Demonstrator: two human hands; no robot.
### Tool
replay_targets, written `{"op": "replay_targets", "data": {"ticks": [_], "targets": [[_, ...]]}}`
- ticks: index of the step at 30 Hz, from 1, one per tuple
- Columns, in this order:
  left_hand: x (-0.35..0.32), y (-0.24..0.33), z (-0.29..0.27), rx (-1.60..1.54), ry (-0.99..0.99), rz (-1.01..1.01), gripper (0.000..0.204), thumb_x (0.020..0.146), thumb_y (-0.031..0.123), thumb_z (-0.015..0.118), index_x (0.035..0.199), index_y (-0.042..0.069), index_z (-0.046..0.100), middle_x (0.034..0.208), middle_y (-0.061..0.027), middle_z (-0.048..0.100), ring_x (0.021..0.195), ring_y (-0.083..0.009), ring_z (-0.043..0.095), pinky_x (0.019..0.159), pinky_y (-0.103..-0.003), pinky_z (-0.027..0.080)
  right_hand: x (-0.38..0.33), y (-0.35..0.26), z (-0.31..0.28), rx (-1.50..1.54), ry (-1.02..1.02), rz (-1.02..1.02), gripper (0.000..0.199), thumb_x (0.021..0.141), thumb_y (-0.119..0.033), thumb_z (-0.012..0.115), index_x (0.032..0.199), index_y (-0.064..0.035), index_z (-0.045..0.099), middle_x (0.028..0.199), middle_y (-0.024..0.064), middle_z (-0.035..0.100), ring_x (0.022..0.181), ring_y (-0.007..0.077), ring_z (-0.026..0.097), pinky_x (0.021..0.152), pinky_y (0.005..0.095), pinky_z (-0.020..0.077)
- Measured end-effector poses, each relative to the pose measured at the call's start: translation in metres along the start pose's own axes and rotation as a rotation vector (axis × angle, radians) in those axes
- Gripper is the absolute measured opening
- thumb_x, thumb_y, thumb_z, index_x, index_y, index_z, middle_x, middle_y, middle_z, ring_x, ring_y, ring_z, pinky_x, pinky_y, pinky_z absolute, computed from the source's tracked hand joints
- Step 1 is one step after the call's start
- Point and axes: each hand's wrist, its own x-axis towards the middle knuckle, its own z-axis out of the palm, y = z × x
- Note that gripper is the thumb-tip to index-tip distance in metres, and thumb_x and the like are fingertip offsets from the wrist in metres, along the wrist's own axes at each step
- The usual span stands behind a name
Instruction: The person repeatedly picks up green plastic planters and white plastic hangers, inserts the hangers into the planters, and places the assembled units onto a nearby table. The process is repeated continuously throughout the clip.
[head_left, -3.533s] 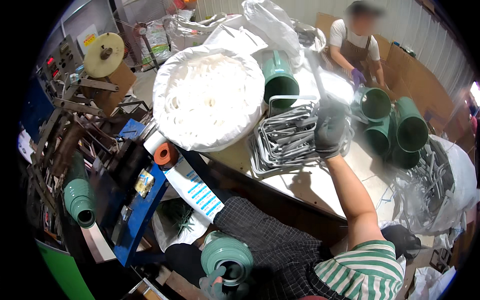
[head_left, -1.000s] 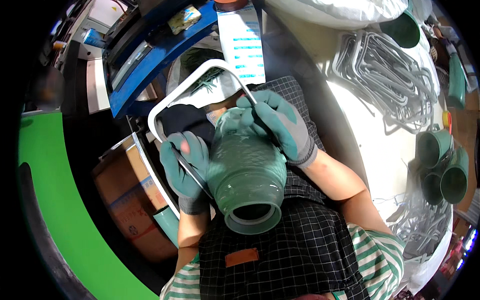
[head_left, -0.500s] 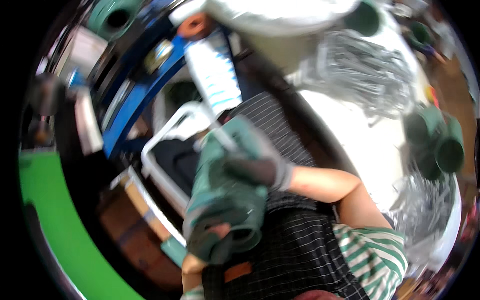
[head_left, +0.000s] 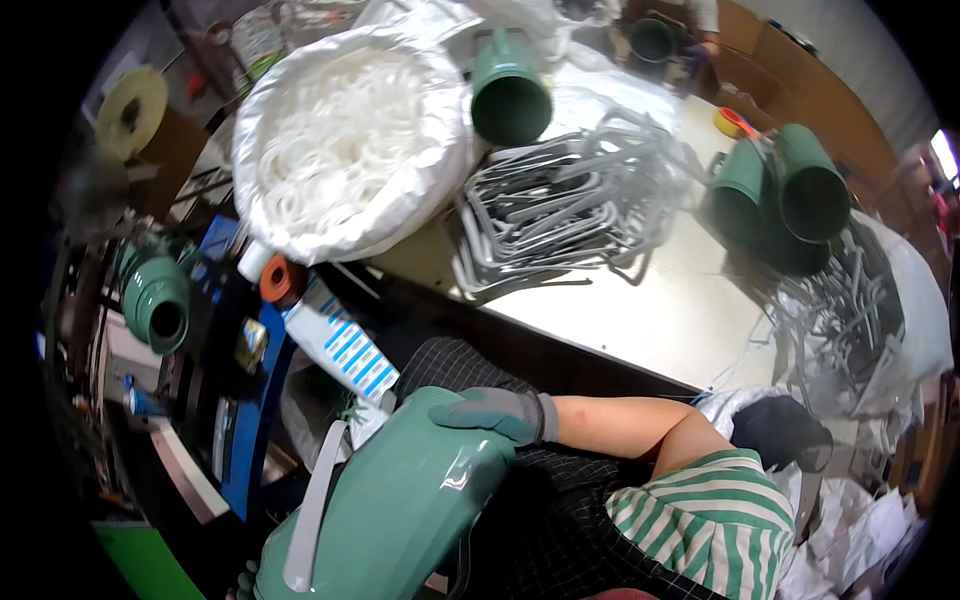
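Observation:
Across my lap lies a large glossy green thermos-jug shell (head_left: 400, 495), tilted, with a pale grey bar-like handle (head_left: 315, 510) along its left side. My right hand (head_left: 490, 413), in a grey-green work glove, is closed over the shell's upper end. Of my left hand (head_left: 244, 582), only dark gloved fingertips show around the shell's lower end at the bottom edge; the rest is hidden behind it. Past the shell's upper end, a label strip (head_left: 345, 345) printed with blue blocks hangs from a brown roll (head_left: 281, 279).
On the white table (head_left: 640, 330) lie bent grey metal handles (head_left: 545, 205), a sack of white rings (head_left: 345, 140) and a green shell (head_left: 510, 90). More green shells (head_left: 810, 185) stand at right beside a bag of metal parts (head_left: 850, 310). A blue frame (head_left: 250, 430) is at left. Another person (head_left: 690, 35) works opposite.
My view has swung toward the table. The green shell has turned and sits lower left; my right hand has moved to its upper end. My left hand is now mostly hidden behind the shell.

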Motion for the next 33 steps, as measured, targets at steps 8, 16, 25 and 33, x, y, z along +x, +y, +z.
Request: {"op": "replay_targets", "data": {"ticks": [8, 16, 25, 33], "targets": [[0.000, -0.058, 0.053, 0.002, -0.053, -0.093, 0.060, 0.097, 0.011, 0.075, 0.148, -0.008, 0.047, 0.147, -0.0175, 0.056, 0.125, -0.0291, 0.066, 0.104, -0.035, 0.058, -0.103, -0.195, 0.026, -0.653, 0.886, -1.107, 0.046, 0.110, -0.027, 0.054, 0.145, 0.0035, 0.054, 0.141, 0.0161, 0.062, 0.127, 0.0231, 0.062, 0.107, 0.0363, 0.0529], [-0.034, -0.144, 0.133, -0.070, -0.449, 0.015, 0.027, 0.107, 0.010, 0.052, 0.124, -0.006, 0.066, 0.129, -0.0164, 0.062, 0.112, -0.0253, 0.066, 0.097, -0.038, 0.055, -0.254, -0.393, -0.285, -0.711, 1.448, -1.601, 0.035, 0.106, -0.030, 0.055, 0.129, -0.0068, 0.066, 0.124, 0.0139, 0.068, 0.112, 0.0225, 0.067, 0.093, 0.0390, 0.0568], [-0.097, -0.150, 0.137, -0.254, -0.534, -0.682, 0.024, 0.102, 0.013, 0.065, 0.116, -0.006, 0.066, 0.108, -0.0124, 0.070, 0.095, -0.0196, 0.067, 0.087, -0.034, 0.055, -0.124, -0.202, -0.130, -1.274, 1.521, -1.400, 0.046, 0.096, -0.016, 0.071, 0.136, 0.0009, 0.056, 0.131, 0.0199, 0.058, 0.117, 0.0312, 0.059, 0.105, 0.0409, 0.0469], [-0.114, -0.118, 0.147, 0.125, -0.846, -0.403, 0.028, 0.095, 0.029, 0.065, 0.103, 0.002, 0.069, 0.104, -0.0176, 0.070, 0.100, -0.0388, 0.067, 0.089, -0.049, 0.051, -0.050, -0.108, -0.004, -1.623, 0.507, -1.266, 0.049, 0.082, -0.010, 0.078, 0.129, -0.0024, 0.063, 0.121, 0.0164, 0.063, 0.108, 0.0348, 0.064, 0.093, 0.0466, 0.0520]]}}
